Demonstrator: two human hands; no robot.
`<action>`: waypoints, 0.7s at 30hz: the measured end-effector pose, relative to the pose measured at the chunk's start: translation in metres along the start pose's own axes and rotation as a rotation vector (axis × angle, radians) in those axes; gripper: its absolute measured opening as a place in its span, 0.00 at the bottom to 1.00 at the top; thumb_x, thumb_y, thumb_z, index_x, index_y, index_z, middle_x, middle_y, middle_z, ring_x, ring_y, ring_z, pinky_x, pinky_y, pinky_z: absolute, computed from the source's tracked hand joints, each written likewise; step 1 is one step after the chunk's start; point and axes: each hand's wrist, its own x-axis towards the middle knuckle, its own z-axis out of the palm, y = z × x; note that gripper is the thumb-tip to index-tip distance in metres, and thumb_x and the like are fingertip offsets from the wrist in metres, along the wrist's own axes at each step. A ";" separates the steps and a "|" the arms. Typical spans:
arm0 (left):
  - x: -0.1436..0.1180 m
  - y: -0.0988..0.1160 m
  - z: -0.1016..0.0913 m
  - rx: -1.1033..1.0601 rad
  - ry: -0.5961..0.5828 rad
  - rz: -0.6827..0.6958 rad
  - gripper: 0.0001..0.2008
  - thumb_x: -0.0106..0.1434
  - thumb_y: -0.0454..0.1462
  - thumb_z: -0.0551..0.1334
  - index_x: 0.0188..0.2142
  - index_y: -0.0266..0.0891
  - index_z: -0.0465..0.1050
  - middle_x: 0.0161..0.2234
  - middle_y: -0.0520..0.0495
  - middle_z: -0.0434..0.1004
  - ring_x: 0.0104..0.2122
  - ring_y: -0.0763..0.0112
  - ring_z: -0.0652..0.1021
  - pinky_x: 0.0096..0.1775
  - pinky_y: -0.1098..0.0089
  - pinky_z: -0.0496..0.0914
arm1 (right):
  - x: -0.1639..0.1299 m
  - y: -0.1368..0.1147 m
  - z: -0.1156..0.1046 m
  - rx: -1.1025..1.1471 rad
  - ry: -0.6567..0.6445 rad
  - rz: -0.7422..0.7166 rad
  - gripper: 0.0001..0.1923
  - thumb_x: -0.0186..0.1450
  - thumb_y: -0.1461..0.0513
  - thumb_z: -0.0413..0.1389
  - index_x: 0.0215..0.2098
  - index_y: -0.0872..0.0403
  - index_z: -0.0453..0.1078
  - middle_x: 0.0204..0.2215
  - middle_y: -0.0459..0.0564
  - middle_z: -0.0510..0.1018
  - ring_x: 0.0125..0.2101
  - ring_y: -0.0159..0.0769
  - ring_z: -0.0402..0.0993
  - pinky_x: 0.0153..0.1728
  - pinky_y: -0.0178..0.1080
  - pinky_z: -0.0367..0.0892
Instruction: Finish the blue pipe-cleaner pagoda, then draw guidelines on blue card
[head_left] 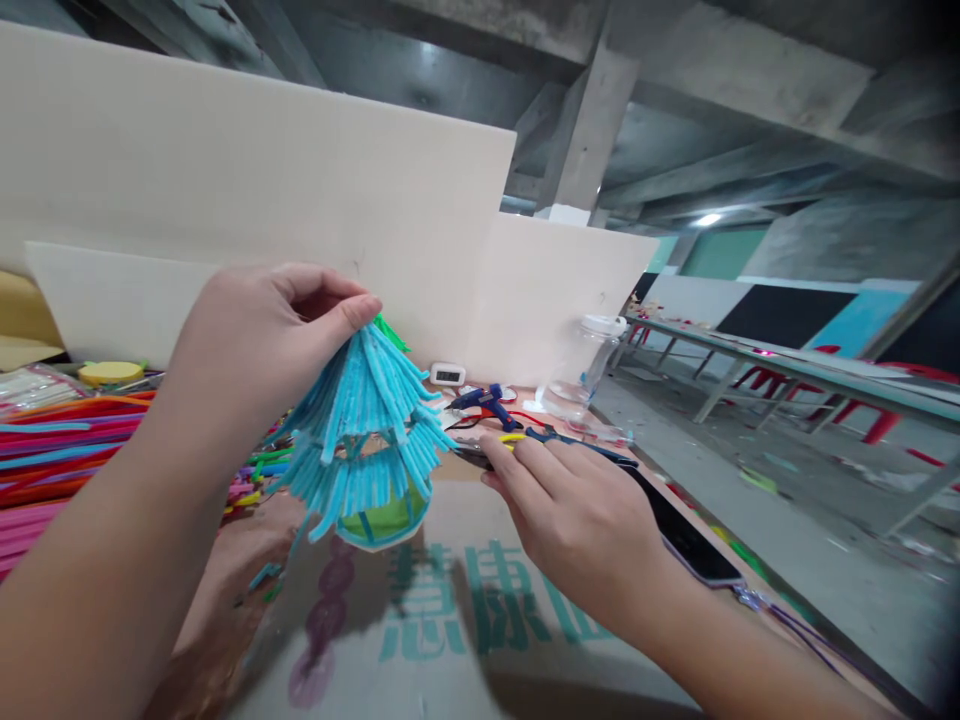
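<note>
My left hand (292, 325) pinches the top of a tiered cone made of light-blue pipe cleaners (375, 400), holding it up above the work surface. Its fringed layers hang down, and a green round base (386, 520) shows under the lowest one. Some bright green sticks out beside my fingertips. To the right, my right hand (577, 510) is closed around pliers (472, 453) whose dark jaws point at the cone's lower fringe. A bit of yellow shows above my fingers; most of the handles are hidden.
Bundles of coloured pipe cleaners (67, 450) lie at the left. Behind the cone are a small white digital display (448, 374), a blue glue gun (484, 402) and a clear plastic jug (581, 370). A phone (690, 535) rests by the right edge. White boards (300, 180) stand at the back.
</note>
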 end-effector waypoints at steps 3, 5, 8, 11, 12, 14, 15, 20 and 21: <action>-0.001 -0.001 -0.001 -0.013 0.002 -0.010 0.10 0.62 0.45 0.66 0.36 0.43 0.83 0.23 0.59 0.77 0.22 0.79 0.70 0.25 0.77 0.57 | 0.000 -0.001 0.000 0.003 -0.003 0.002 0.15 0.72 0.63 0.53 0.54 0.62 0.72 0.38 0.53 0.80 0.35 0.41 0.69 0.36 0.43 0.59; 0.000 0.000 0.000 -0.025 0.004 -0.007 0.10 0.61 0.44 0.66 0.36 0.43 0.83 0.22 0.59 0.76 0.22 0.80 0.70 0.24 0.77 0.56 | 0.000 -0.001 0.000 0.003 -0.008 0.001 0.15 0.72 0.63 0.53 0.54 0.63 0.72 0.38 0.53 0.79 0.36 0.41 0.69 0.36 0.43 0.59; 0.001 0.000 0.001 -0.021 0.008 0.003 0.09 0.61 0.44 0.66 0.35 0.44 0.83 0.21 0.60 0.75 0.21 0.80 0.70 0.24 0.77 0.56 | 0.000 -0.001 0.000 0.001 -0.007 0.006 0.15 0.72 0.63 0.53 0.54 0.62 0.72 0.38 0.53 0.79 0.35 0.41 0.68 0.36 0.43 0.59; 0.002 0.000 0.001 -0.022 0.003 -0.005 0.09 0.61 0.44 0.66 0.35 0.44 0.83 0.22 0.60 0.76 0.22 0.80 0.71 0.24 0.77 0.57 | 0.001 -0.001 0.000 0.001 -0.009 0.003 0.15 0.73 0.63 0.52 0.53 0.62 0.72 0.37 0.52 0.79 0.35 0.41 0.68 0.35 0.43 0.58; 0.002 0.000 0.001 -0.024 0.001 -0.008 0.09 0.61 0.45 0.66 0.36 0.44 0.83 0.23 0.60 0.77 0.23 0.79 0.72 0.25 0.77 0.58 | 0.001 0.000 0.000 0.000 -0.009 -0.001 0.15 0.73 0.63 0.52 0.53 0.62 0.72 0.36 0.52 0.79 0.34 0.41 0.68 0.35 0.43 0.58; 0.002 -0.001 0.001 -0.026 -0.001 -0.010 0.09 0.61 0.45 0.66 0.36 0.45 0.83 0.24 0.61 0.78 0.23 0.79 0.73 0.25 0.77 0.58 | 0.002 0.000 0.000 -0.003 -0.012 -0.012 0.15 0.72 0.63 0.53 0.53 0.63 0.72 0.35 0.52 0.78 0.33 0.41 0.67 0.34 0.43 0.57; 0.002 -0.001 0.001 -0.023 0.000 -0.009 0.09 0.61 0.45 0.66 0.35 0.45 0.83 0.24 0.61 0.78 0.24 0.79 0.73 0.25 0.77 0.59 | 0.002 0.000 0.000 -0.006 -0.015 -0.015 0.15 0.72 0.63 0.53 0.53 0.63 0.72 0.35 0.52 0.78 0.33 0.41 0.67 0.34 0.43 0.57; 0.002 -0.003 0.002 -0.012 -0.001 0.005 0.09 0.62 0.45 0.66 0.35 0.46 0.83 0.23 0.61 0.77 0.23 0.79 0.73 0.24 0.76 0.58 | 0.001 -0.001 0.000 -0.011 -0.012 -0.007 0.15 0.72 0.63 0.53 0.53 0.62 0.72 0.35 0.52 0.79 0.33 0.40 0.68 0.35 0.43 0.57; 0.002 -0.003 0.002 -0.011 0.000 0.005 0.09 0.61 0.45 0.66 0.35 0.46 0.83 0.23 0.61 0.77 0.23 0.79 0.73 0.24 0.76 0.58 | 0.001 -0.001 0.000 -0.010 -0.010 -0.007 0.15 0.72 0.63 0.53 0.53 0.62 0.72 0.35 0.52 0.79 0.33 0.40 0.68 0.35 0.43 0.57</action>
